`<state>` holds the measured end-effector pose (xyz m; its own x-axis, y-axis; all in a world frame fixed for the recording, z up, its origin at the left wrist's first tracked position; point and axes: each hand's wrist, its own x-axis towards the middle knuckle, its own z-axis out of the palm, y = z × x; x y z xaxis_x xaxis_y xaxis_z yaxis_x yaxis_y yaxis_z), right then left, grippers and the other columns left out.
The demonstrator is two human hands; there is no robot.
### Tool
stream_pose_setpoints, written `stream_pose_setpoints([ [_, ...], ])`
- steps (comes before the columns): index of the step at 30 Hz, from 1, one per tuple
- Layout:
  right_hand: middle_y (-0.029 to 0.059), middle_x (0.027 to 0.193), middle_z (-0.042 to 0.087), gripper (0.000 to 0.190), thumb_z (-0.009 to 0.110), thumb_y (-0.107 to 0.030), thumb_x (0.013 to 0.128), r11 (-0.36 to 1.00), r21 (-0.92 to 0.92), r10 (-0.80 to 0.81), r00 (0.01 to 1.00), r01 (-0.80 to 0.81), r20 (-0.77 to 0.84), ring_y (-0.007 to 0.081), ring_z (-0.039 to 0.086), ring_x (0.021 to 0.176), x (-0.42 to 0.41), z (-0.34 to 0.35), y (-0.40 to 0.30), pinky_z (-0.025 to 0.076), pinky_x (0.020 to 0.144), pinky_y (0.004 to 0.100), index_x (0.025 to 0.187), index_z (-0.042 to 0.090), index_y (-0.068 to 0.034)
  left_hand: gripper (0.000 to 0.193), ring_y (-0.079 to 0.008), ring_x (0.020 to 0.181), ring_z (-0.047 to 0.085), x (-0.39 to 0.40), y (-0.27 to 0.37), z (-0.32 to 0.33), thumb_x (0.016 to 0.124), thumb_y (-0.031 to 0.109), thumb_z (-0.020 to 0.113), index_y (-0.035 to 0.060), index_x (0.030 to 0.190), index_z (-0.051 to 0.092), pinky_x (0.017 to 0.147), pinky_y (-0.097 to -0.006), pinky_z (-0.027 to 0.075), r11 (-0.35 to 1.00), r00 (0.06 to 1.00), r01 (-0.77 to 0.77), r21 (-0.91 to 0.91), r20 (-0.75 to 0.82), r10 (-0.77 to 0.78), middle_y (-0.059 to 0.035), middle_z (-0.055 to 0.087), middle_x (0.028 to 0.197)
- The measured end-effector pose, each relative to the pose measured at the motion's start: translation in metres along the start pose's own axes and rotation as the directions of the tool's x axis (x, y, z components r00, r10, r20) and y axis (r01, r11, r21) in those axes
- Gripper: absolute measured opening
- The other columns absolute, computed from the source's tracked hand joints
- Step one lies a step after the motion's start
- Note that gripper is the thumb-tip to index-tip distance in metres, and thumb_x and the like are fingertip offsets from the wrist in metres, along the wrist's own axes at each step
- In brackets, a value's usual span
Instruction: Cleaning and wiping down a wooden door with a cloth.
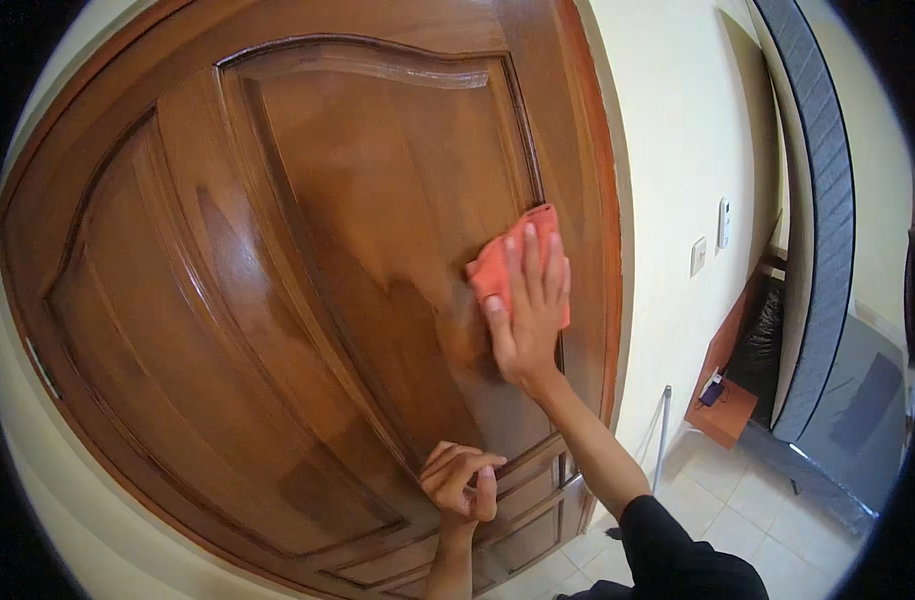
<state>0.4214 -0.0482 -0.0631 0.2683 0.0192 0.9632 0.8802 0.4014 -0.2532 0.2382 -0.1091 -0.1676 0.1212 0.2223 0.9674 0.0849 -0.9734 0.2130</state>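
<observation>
A folded coral-coloured cloth (493, 271) lies flat under my right hand (531, 311). The fingers are stretched over it and press it to the right edge of a raised panel on a varnished wooden door (375, 195). Dark moulding (522, 124) frames that panel, and glossy patches show on the wood. Lower down, my left hand (461, 480) is loosely curled in front of the door, with a gap between thumb and index finger. Nothing can be seen in it; whether it touches the wood is unclear.
Right of the door frame (607, 300), the pale wall (663, 150) carries a switch (698, 256) and a white remote-like device (724, 223). A metal pole (662, 439) leans below. Beyond are a small brown shelf (727, 416), an upright mattress (821, 187) and floor tiles (742, 536).
</observation>
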Motion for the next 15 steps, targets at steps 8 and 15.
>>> stream_pose_setpoints([
  [8, 0.0133, 0.176, 0.035, 0.064, 0.055, -0.039, 0.107, 0.931, 0.107, -0.364, 0.889, 0.348, 0.278, 0.0414, 0.022, 0.164, -0.067, -0.022, 0.034, 0.01, 0.13, 0.061, 0.165, 0.047, -0.013, 0.016, -0.0257, 0.071, 0.07, -0.006, 0.021, 0.038, 0.084, 0.008, 0.062, 0.0056, 0.083, 0.078, 0.071, -0.0369, 0.052, 0.989, 1.0, 0.009, 0.146, -0.002, -0.009, -0.0075, 0.071, 0.073],
  [15, 0.0124, 0.176, 0.034, 0.06, 0.043, -0.035, 0.11, 0.966, 0.243, -0.19, 0.873, 0.085, 0.449, 0.0403, 0.02, 0.165, -0.07, -0.058, 0.044, 0.004, 0.128, 0.0616, 0.163, 0.048, -0.008, 0.05, -0.0495, 0.149, 0.038, 0.031, 0.012, 0.119, 0.109, 0.026, 0.047, -0.0016, 0.15, 0.055, 0.123, -0.0595, 0.029, 0.897, 0.942, 0.226, 0.38, -0.32, -0.102, -0.0305, 0.04, 0.163],
])
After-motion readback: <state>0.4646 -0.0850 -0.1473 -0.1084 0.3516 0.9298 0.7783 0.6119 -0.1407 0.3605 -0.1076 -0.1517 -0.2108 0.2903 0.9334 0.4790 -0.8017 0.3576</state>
